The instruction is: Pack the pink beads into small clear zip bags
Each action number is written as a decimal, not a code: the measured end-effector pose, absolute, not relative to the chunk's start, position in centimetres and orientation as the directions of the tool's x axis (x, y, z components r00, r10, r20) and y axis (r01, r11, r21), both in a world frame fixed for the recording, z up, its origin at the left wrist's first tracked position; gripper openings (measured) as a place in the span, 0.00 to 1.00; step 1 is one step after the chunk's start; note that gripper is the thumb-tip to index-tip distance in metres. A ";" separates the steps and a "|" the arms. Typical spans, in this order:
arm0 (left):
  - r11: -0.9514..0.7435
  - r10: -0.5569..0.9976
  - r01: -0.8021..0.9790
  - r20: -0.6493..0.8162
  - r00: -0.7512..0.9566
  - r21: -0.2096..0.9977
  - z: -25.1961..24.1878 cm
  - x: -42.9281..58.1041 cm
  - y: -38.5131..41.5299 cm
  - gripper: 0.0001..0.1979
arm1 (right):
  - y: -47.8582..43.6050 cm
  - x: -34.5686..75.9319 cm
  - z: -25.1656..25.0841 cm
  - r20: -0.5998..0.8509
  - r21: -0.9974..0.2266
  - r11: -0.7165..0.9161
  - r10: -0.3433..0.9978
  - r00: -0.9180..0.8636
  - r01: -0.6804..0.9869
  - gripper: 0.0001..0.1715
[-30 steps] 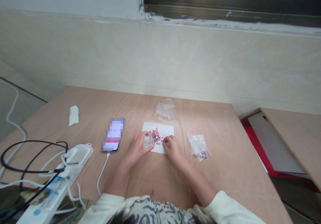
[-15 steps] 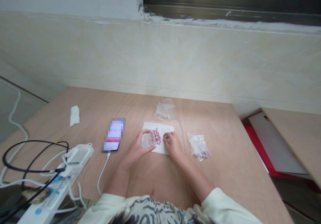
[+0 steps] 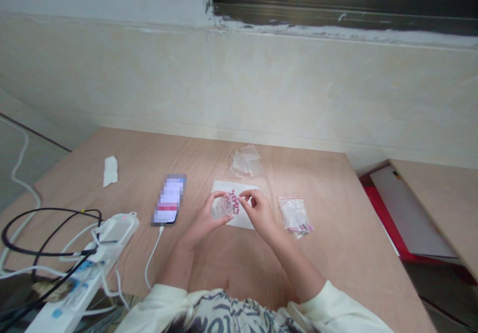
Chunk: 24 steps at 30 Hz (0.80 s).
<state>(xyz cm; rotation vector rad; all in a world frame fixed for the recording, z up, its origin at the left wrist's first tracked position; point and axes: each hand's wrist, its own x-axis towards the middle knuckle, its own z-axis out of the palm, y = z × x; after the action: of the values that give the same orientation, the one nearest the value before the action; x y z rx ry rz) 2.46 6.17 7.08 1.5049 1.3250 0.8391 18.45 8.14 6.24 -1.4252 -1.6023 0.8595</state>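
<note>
My left hand (image 3: 205, 219) is wrapped round a clear round cup (image 3: 221, 207), tilted with its mouth toward the right. Several small pink beads (image 3: 235, 203) lie on a white sheet (image 3: 242, 219) beside the cup's mouth, and some pink shows inside the rim. My right hand (image 3: 258, 213) hovers over the sheet's right part, thumb and forefinger pinched close to the beads; whatever is between the fingertips is too small to name.
Clear plastic bags (image 3: 246, 162) lie behind the sheet. A bag with small items (image 3: 295, 214) is at its right. Leftward are a phone (image 3: 170, 199) on a white cable, a white tissue (image 3: 110, 171) and a power strip (image 3: 80, 278) with cables.
My right hand has moved a little left, closer to the beads and the cup. My left hand and the cup have barely moved.
</note>
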 end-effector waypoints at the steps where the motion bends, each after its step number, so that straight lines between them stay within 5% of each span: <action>1: 0.016 0.979 0.360 -0.088 0.185 0.933 7.1 2.6 6.2 0.24 | 8.1 18.1 6.9 0.136 -0.897 0.159 0.987 -0.086 0.411 0.05; 5: 0.033 0.983 0.381 -0.098 0.152 0.924 7.1 3.0 6.2 0.22 | 7.7 17.2 7.4 0.123 -0.916 0.206 0.961 -0.248 0.343 0.07; 10: 0.034 0.985 0.415 -0.100 0.138 0.909 6.8 2.3 6.1 0.23 | 7.0 18.1 3.8 0.071 -0.870 0.094 0.995 -0.066 0.484 0.07; 16: 0.035 0.988 0.429 -0.097 0.123 0.902 7.0 2.3 6.1 0.23 | 5.9 18.0 0.7 -0.001 -0.758 0.054 0.997 -0.083 0.650 0.04; 24: 0.036 0.985 0.449 -0.107 0.134 0.893 6.9 2.5 6.2 0.23 | 6.4 18.0 1.6 0.032 -0.797 0.049 0.999 -0.039 0.602 0.04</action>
<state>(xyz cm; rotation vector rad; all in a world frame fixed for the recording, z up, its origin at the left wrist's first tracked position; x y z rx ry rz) 2.48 6.19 6.91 1.5472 1.4454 0.7829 18.03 6.44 1.58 -1.6188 -1.7101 0.8180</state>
